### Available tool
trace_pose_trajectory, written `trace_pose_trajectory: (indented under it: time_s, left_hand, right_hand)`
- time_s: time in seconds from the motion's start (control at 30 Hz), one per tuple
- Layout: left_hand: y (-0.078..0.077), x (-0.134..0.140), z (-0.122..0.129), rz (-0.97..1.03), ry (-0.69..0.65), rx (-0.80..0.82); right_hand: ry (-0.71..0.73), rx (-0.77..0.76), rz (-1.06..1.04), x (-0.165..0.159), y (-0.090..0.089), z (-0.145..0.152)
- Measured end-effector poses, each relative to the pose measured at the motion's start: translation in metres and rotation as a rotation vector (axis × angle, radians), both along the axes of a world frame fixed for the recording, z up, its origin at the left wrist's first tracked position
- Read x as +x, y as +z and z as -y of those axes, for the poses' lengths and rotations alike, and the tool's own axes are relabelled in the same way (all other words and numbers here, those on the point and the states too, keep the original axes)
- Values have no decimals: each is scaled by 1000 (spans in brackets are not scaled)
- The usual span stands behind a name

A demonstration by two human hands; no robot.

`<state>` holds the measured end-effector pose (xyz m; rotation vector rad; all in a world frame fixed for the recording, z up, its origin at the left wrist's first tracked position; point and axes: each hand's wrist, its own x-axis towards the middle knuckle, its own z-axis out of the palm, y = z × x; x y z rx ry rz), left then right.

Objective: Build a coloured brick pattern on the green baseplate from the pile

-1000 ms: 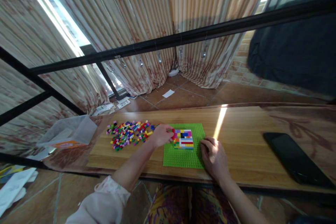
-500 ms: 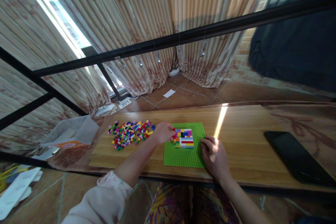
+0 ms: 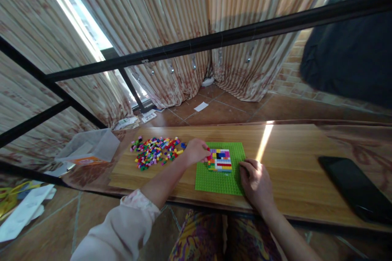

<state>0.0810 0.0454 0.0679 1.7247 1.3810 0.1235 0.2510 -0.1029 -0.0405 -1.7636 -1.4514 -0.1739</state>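
My left hand (image 3: 197, 151) is closed in a pinch at the left side of a block of multicoloured toy bricks (image 3: 223, 160). A small red toy brick (image 3: 208, 150) shows at its fingertips; the fingers partly cover it. The brick block stands on a green studded baseplate (image 3: 211, 184) and has rows of white, yellow, red, purple and dark blue. My right hand (image 3: 256, 181) rests at the baseplate's right edge, its fingers curled against that edge.
A pile of loose bricks (image 3: 156, 151) lies left of the baseplate on a wooden board (image 3: 290, 171). A clear plastic bin (image 3: 101, 144) stands further left. A black phone (image 3: 352, 187) lies at the right. A dark metal rail (image 3: 190, 49) crosses beyond the table.
The whole view has shifted slightly, so the table things sit a little further right. My left hand stays pinched at the brick block's left side, and my right hand stays at the baseplate edge.
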Motion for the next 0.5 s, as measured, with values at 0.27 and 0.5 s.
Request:
trace_pose_trajectory:
  time_s: [0.27,0.5]
  left_hand:
    - [-4,1,3,76,18,-28]
    - [-15,-3,5,166,42,-25]
  right_hand:
    - [22,3,17,2,-1,1]
    - [16,-6,11,4,-6,1]
